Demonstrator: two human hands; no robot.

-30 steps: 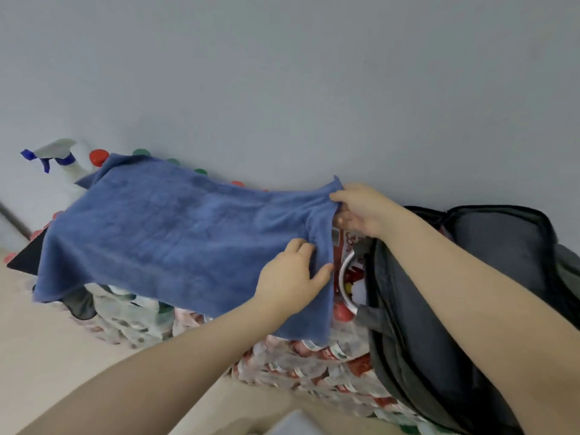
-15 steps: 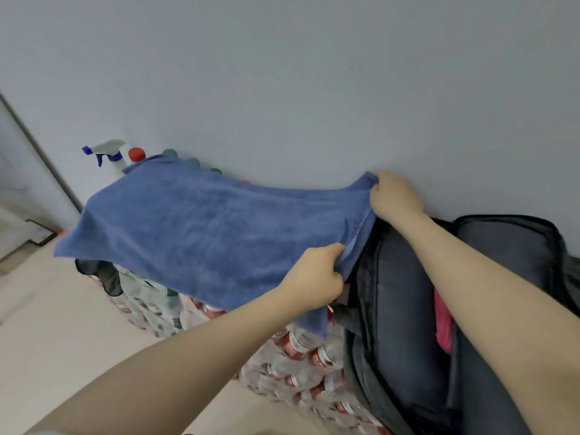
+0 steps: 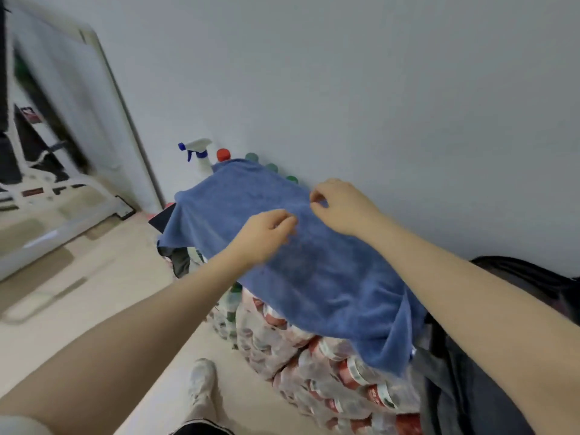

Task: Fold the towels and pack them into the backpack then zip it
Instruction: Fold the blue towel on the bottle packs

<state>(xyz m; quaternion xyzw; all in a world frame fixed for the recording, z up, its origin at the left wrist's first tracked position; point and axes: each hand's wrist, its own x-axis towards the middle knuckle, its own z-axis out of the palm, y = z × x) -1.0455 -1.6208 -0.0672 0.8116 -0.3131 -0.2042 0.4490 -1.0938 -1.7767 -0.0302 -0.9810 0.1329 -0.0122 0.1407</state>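
Your left hand (image 3: 266, 232) and right hand (image 3: 340, 207) hover over the middle of the blue towel (image 3: 314, 265) with fingers loosely curled, grasping nothing. The towel lies draped over stacked packs of bottles (image 3: 329, 359), beside the dark backpack (image 3: 464, 387) at your right.

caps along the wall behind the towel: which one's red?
The red cap, right beside the spray bottle. The others, further right, are green.
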